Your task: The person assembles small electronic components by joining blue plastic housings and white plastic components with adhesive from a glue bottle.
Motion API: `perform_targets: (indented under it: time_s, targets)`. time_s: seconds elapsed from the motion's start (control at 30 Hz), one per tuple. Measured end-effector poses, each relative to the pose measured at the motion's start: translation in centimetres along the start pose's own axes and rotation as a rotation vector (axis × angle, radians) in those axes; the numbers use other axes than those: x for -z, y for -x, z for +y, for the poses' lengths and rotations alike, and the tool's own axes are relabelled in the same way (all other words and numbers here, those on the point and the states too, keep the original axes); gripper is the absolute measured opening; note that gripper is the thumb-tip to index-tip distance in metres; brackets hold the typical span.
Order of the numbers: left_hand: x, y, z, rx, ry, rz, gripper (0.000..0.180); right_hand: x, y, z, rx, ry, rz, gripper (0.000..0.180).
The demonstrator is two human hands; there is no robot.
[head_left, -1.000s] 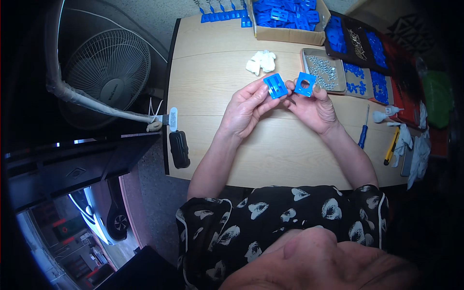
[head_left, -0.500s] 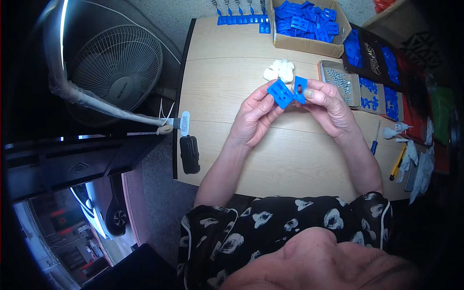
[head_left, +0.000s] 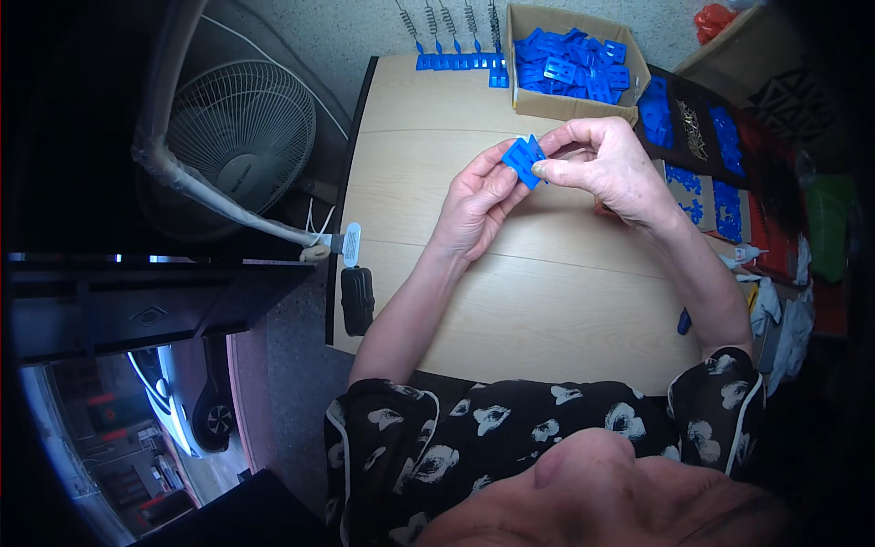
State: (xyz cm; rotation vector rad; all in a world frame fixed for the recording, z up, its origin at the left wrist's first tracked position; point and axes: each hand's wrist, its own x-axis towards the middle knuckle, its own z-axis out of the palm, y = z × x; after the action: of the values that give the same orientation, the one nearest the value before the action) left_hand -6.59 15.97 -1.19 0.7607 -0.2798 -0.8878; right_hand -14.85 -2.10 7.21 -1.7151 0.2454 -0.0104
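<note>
Your left hand [head_left: 474, 206] pinches a blue plate [head_left: 518, 162]; right of it, your right hand [head_left: 623, 175] pinches a second piece [head_left: 535, 146] (seemingly touching).

We seem to be in a small assembly workshop. Our table [head_left: 565, 301] bears dark springs [head_left: 495, 29] and a cardboard box [head_left: 567, 106] of blue plastic parts [head_left: 567, 69].

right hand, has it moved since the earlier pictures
Yes, upward in the picture: the right hand now appears closer to the open cardboard box.
</note>
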Motion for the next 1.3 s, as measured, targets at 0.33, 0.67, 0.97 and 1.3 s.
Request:
perform_targets:
  time_s: [0.33,0.67,0.97,1.3]
  targets:
    - [-1.0,-1.4,-0.7,-0.009,-0.019,-0.035,0.043,0.2,0.1,-0.7,0.148,0.339,0.137,0.039]
    - [-0.4,-1.8,-1.1,-0.028,-0.009,-0.07,0.043,-0.4,0.1,-1.3,0.113,0.481,0.168,0.038]
    - [0.2,-1.8,-1.2,-0.029,0.023,-0.065,0.042,-0.8,-0.3,-1.2,0.14,0.555,0.179,0.037]
    - [0.3,-1.6,-1.1,-0.019,0.019,-0.05,0.044,-1.3,-0.3,-1.5,0.154,0.592,0.177,0.034]
